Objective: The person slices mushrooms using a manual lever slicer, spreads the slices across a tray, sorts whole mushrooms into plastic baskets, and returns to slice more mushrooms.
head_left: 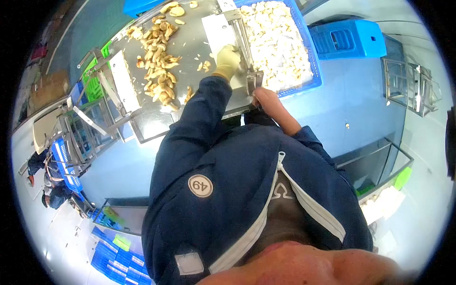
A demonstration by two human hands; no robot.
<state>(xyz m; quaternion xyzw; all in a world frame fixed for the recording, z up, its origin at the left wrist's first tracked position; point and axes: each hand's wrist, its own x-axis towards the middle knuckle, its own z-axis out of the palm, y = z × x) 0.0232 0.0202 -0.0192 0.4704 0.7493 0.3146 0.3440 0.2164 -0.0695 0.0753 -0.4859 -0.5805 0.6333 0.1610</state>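
Note:
My left hand (228, 61), in a pale yellow glove, is closed on the white board (219, 33) beside a long metal cutter (243, 42). What its fingers hold is hidden. My bare right hand (270, 103) is wrapped round the near end of the cutter, just below its metal bracket (254, 80). To the left on the steel table (190, 45) lies a heap of brownish-yellow pieces (159, 61) that look like mushrooms. Several small pale bits (204, 65) sit close to my left wrist. Right of the cutter, a blue basket (317, 76) holds many whitish slices (275, 42).
A blue plastic stool (349, 39) stands at the right beyond the basket. Another white board with a metal frame (124, 80) is at the table's left end. Metal racks (408, 85) stand far right. Other people (57, 194) are at the far left near blue crates (116, 259).

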